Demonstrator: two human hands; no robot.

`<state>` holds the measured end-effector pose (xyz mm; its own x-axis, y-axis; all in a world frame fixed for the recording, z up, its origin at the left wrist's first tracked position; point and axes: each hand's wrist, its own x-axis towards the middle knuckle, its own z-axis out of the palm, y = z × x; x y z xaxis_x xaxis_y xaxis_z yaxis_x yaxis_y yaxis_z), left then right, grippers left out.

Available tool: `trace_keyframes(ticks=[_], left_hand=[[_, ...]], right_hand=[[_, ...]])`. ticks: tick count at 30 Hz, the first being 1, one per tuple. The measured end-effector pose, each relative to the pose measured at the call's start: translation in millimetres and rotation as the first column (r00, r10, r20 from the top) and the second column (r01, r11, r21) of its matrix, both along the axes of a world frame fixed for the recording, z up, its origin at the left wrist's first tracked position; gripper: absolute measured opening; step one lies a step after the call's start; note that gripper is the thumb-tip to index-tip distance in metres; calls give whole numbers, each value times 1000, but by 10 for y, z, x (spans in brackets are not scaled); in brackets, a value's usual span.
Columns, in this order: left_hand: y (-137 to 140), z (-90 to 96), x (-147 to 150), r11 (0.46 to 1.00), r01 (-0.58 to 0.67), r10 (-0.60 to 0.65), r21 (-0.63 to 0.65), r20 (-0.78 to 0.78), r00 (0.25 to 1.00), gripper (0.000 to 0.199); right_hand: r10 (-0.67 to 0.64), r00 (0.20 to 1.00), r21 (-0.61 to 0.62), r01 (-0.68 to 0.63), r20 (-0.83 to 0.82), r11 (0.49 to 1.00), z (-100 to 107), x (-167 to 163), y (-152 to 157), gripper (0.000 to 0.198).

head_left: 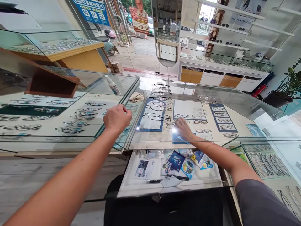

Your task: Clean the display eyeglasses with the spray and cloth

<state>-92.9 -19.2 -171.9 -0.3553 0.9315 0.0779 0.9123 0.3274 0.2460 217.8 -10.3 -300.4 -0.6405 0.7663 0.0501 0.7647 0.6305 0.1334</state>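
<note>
My left hand (pixel 117 117) is curled into a fist above the glass edge where two display cases meet. Whatever it holds, if anything, is hidden. On the glass counter (pixel 188 86) my right hand (pixel 183 128) lies palm down with its fingers stretched out. Just left of its fingers is a pair of black-framed eyeglasses (pixel 156 116), the nearest in a column of several eyeglasses running away from me. Beside the right fingertips more eyeglasses (pixel 182 116) show, apparently beneath the glass, near a white board with a blue border (pixel 188 110).
An open drawer (pixel 127 188) in front of me holds leaflets, discs and a dark blue packet (pixel 176 160). Glass cases with eyeglasses stand left and right. A spray bottle (pixel 112 84) stands at the left. Across the room are a mirror (pixel 167 47) and a potted plant (pixel 285 91).
</note>
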Motion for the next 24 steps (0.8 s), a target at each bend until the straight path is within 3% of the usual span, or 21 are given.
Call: trace_keyframes(ticks=[5, 9, 16, 24], left_hand=[[-19, -5, -10, 1000, -12, 12, -12, -42, 999, 23], [-47, 25, -12, 997, -36, 32, -61, -74, 997, 20], [-104, 28, -85, 990, -62, 42, -124, -155, 987, 18], [-162, 42, -161, 990, -91, 78, -108, -121, 990, 18]], right_hand=[[-247, 968, 89, 250, -43, 964, 3, 161, 742, 46], [-315, 946, 98, 322, -78, 942, 32, 313, 1205, 45], [-287, 953, 6, 289, -95, 957, -72, 434, 1761, 38], [-239, 968, -104, 230, -80, 968, -258, 359, 2124, 35]])
